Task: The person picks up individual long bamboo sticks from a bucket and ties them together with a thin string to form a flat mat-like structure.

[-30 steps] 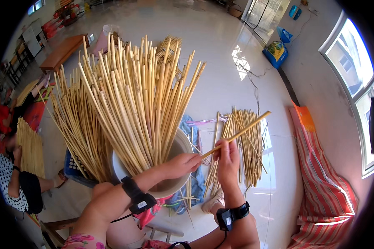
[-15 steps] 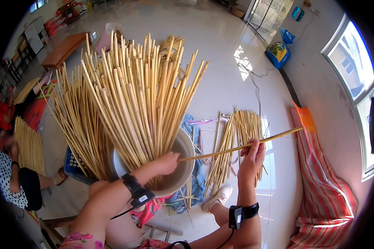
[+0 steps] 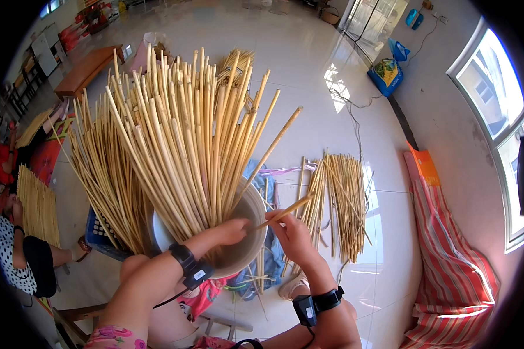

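Right hand (image 3: 294, 235) has swung back from the floor bundle (image 3: 340, 203); fingers now pinch a shorter cane piece (image 3: 285, 210) at the bucket (image 3: 253, 244) rim; left hand (image 3: 230, 230) stays closed around upright canes (image 3: 180, 145).

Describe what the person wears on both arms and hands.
Both hands are bare: left hand, right hand. Each forearm is bare too. The left wrist carries a black band with a boxy black unit and a thin black cable trailing from it. The right wrist carries a similar black band with a blocky unit.
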`<state>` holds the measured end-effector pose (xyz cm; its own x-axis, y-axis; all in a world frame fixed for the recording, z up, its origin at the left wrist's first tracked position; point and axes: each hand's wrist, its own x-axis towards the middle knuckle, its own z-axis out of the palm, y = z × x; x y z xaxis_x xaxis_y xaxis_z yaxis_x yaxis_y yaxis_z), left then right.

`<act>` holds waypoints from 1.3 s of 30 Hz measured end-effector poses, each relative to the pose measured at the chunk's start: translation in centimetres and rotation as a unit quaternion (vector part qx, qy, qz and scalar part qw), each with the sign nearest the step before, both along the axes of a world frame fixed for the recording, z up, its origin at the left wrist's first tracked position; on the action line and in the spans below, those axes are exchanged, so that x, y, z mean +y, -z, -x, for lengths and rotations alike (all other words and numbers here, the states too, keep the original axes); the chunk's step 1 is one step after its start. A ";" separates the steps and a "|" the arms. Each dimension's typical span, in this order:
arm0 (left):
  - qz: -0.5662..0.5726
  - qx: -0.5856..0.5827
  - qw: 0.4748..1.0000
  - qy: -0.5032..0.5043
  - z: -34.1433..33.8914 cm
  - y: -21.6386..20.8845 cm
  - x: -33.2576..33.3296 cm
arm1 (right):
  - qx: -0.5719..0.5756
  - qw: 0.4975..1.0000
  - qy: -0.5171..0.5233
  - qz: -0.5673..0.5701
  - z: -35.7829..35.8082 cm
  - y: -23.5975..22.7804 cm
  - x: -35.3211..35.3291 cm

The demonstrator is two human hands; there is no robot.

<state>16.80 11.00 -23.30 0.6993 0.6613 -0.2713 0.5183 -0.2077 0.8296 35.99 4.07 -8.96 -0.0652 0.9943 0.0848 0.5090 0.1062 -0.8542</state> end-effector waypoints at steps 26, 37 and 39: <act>-0.003 -0.094 0.992 0.082 -0.2 -10.8 -1.6 | 0.389 0.860 0.311 -0.107 -5.3 -1.8 1.4; -0.056 0.051 0.991 0.114 2.2 -12.5 0.9 | 0.365 0.813 0.425 -0.160 -8.0 -0.9 1.1; -0.167 0.014 0.982 0.092 2.7 -11.7 1.2 | 0.352 0.812 0.429 -0.180 -8.0 -1.0 1.1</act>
<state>14.12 12.24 -11.55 0.8112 0.5791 -0.0813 0.4672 -0.5582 0.6857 43.94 5.21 -7.95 0.8294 0.5502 0.0969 -0.0727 0.2782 -0.9578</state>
